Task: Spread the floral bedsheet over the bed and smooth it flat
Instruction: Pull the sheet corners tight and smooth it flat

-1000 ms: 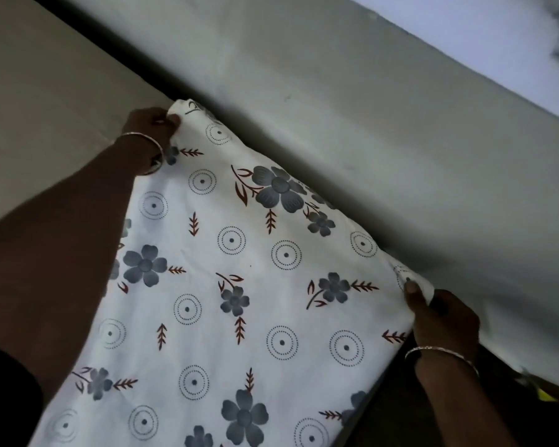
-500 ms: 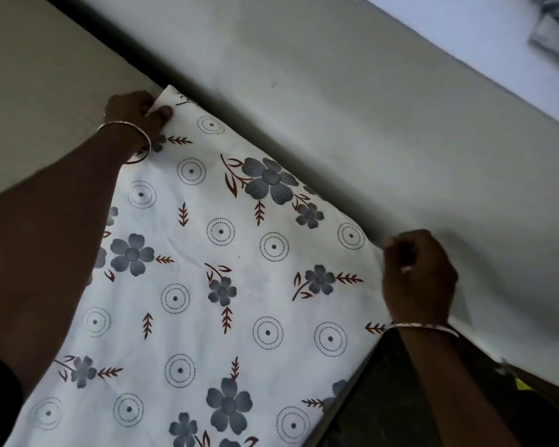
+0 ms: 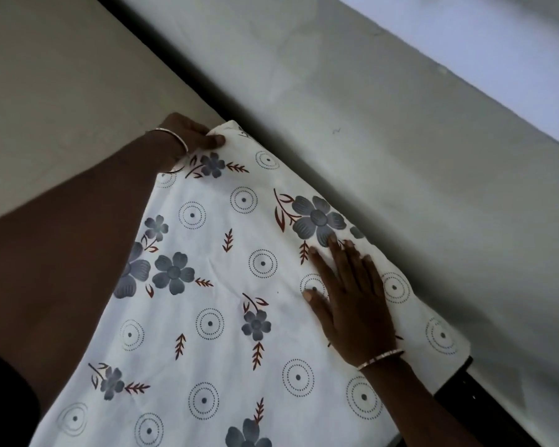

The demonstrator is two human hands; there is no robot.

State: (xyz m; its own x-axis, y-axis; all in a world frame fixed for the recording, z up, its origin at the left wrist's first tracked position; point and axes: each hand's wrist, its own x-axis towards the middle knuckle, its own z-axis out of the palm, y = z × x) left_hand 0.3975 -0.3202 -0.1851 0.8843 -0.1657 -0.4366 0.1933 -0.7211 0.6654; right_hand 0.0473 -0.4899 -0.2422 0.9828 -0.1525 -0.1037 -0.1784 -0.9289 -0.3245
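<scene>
A grey-green wall (image 3: 400, 140) hems in the right edge of the floral bedsheet (image 3: 213, 317), a beige panel (image 3: 62, 91) stands at far left, and a dark frame edge (image 3: 465, 391) shows near right. The white cloth, printed with grey flowers and dotted rings, lies on the bed with its long edge following the wall. The left hand (image 3: 191, 133) pinches its far corner. The right hand (image 3: 352, 301) presses flat, fingers straight.

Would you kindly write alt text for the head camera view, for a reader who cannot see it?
A person's right hand lies flat on a white floral bedsheet beside a pale grey wall, while the left hand grips the sheet's far corner.
</scene>
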